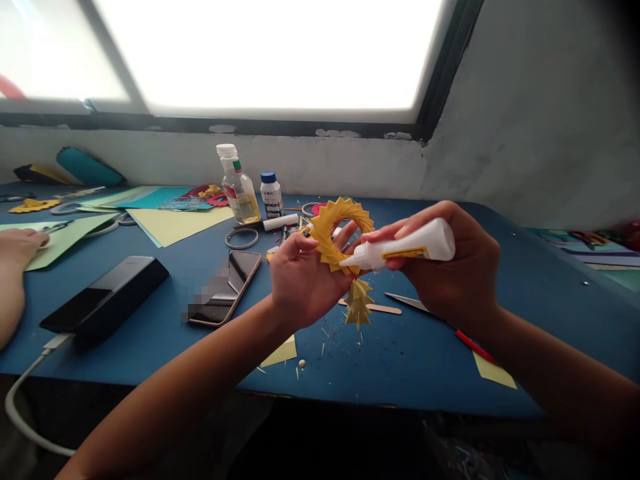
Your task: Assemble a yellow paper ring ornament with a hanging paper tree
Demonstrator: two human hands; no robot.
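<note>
Surface: blue tabletop (540,293) | on it: black rectangular power bank (107,300) (white cable attached), glossy smartphone (226,288), clear liquid bottle (239,185), pale yellow paper sheet (175,223), wooden craft stick (383,308)

Person's own body, head view. Left hand (300,280) and right hand (450,270): both bare, without gloves, rings, or watch. Forearms bare to the frame's lower edge; no sleeve or cuff shows. Fingernails short and unpainted where visible.

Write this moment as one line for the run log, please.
left hand: holds yellow paper ring | right hand: holds glue bottle, nozzle at ring | blue table
</note>
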